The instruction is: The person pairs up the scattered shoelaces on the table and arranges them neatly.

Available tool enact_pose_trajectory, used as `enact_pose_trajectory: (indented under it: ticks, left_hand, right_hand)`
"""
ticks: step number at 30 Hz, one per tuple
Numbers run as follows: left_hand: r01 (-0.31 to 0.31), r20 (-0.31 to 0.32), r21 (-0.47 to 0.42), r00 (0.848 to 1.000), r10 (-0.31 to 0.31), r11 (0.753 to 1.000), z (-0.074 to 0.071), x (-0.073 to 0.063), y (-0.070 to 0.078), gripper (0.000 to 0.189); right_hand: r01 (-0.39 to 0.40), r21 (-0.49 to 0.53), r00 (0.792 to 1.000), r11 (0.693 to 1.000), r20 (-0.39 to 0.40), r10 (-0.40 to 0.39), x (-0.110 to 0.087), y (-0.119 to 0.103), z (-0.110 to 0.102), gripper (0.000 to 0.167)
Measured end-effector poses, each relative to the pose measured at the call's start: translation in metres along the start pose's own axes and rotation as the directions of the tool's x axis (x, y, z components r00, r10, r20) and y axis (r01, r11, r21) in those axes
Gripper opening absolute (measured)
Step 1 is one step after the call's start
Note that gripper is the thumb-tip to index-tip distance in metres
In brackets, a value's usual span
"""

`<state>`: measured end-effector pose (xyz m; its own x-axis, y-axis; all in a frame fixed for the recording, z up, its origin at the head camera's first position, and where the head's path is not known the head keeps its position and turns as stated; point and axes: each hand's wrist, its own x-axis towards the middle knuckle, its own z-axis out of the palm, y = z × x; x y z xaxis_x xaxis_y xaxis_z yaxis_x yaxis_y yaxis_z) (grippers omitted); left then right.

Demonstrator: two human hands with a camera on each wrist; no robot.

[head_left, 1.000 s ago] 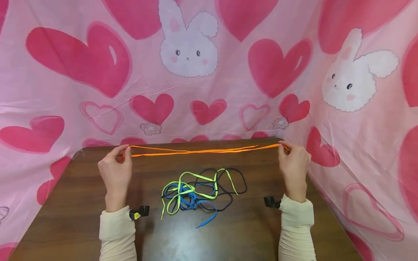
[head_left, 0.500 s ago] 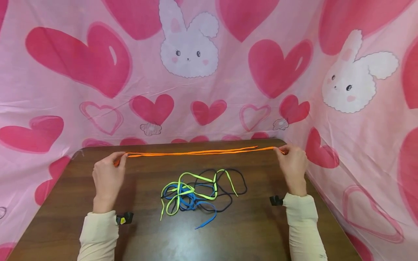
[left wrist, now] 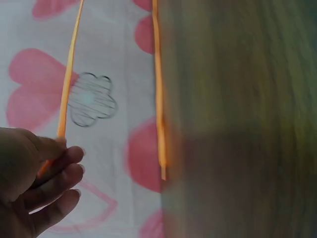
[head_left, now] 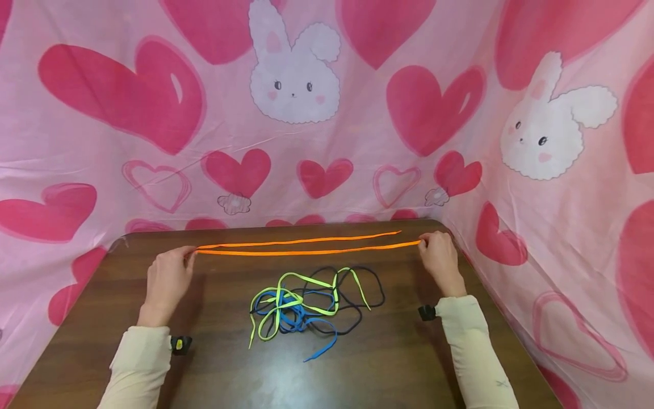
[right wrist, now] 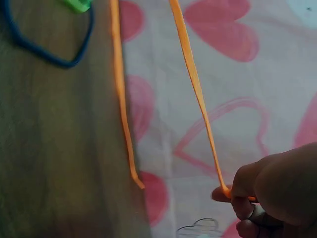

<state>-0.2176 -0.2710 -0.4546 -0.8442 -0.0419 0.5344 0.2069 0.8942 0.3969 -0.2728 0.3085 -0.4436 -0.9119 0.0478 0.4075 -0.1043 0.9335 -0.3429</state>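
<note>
An orange shoelace (head_left: 306,253) stretches taut between my two hands near the far side of the table. My left hand (head_left: 166,284) pinches one end between thumb and fingers, and orange shows inside its grip in the left wrist view. At the other end my right hand (head_left: 441,261) pinches the lace, with a short piece passing between its fingers (right wrist: 241,206). Just behind runs a second orange strand (head_left: 306,241) along the far table edge; in the right wrist view its end stops apart from my hand.
A loose tangle of laces lies mid-table: a yellow-green lace (head_left: 315,277), a blue lace (head_left: 323,351) and a dark lace (head_left: 383,289). The brown wooden table (head_left: 306,392) ends at a pink cloth (head_left: 357,125) printed with hearts and rabbits, behind and to the sides.
Both hands have come nearer to me; the left has also shifted left, the right slightly left. The held lace now shows in front of the rear strand instead of overlapping it.
</note>
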Motion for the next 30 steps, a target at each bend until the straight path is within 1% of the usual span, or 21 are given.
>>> enact_pose_trajectory:
  ticks: [2, 5, 9, 13, 17, 21, 24, 28, 30]
  left_hand:
    - [0.02, 0.007, 0.001, 1.0, -0.02, 1.0, 0.002, 0.001, -0.006, 0.016]
    - [0.045, 0.001, -0.004, 0.999, -0.045, 0.999, 0.006, 0.004, -0.013, 0.019]
    - [0.049, 0.008, -0.012, 0.999, -0.049, 0.999, 0.01, 0.007, -0.018, 0.017]
    - [0.044, 0.048, -0.007, 0.998, -0.043, 0.999, 0.013, 0.008, -0.022, 0.014]
    - [0.047, 0.094, 0.012, 0.994, -0.048, 0.999, 0.017, 0.01, -0.03, 0.015]
    - [0.077, 0.135, 0.032, 0.988, -0.08, 0.997, 0.023, 0.015, -0.041, 0.012]
    - [0.117, 0.18, 0.045, 0.976, -0.123, 0.992, 0.029, 0.018, -0.047, 0.012]
    - [0.159, 0.223, 0.057, 0.96, -0.168, 0.986, 0.035, 0.018, -0.055, 0.016]
    - [0.171, 0.229, 0.059, 0.957, -0.18, 0.984, 0.039, 0.018, -0.06, 0.017]
  right_hand:
    - [-0.01, -0.006, 1.0, 1.0, 0.018, 0.01, 0.002, 0.004, 0.006, 0.021]
    - [-0.031, -0.011, 0.999, 0.999, 0.036, 0.031, 0.005, 0.009, 0.015, 0.018]
    - [-0.05, -0.023, 0.997, 0.998, 0.055, 0.051, 0.011, 0.017, 0.026, 0.015]
    - [-0.05, -0.036, 0.996, 0.998, 0.07, 0.052, 0.017, 0.026, 0.039, 0.012]
    - [-0.04, -0.044, 0.991, 0.998, 0.124, 0.045, 0.022, 0.031, 0.051, 0.011]
    - [-0.058, -0.065, 0.976, 0.996, 0.205, 0.07, 0.027, 0.031, 0.06, 0.01]
    - [-0.079, -0.079, 0.962, 0.994, 0.257, 0.097, 0.028, 0.03, 0.064, 0.011]
    - [-0.098, -0.087, 0.955, 0.991, 0.272, 0.119, 0.029, 0.028, 0.067, 0.012]
    - [-0.109, -0.087, 0.953, 0.99, 0.274, 0.129, 0.03, 0.027, 0.068, 0.012]
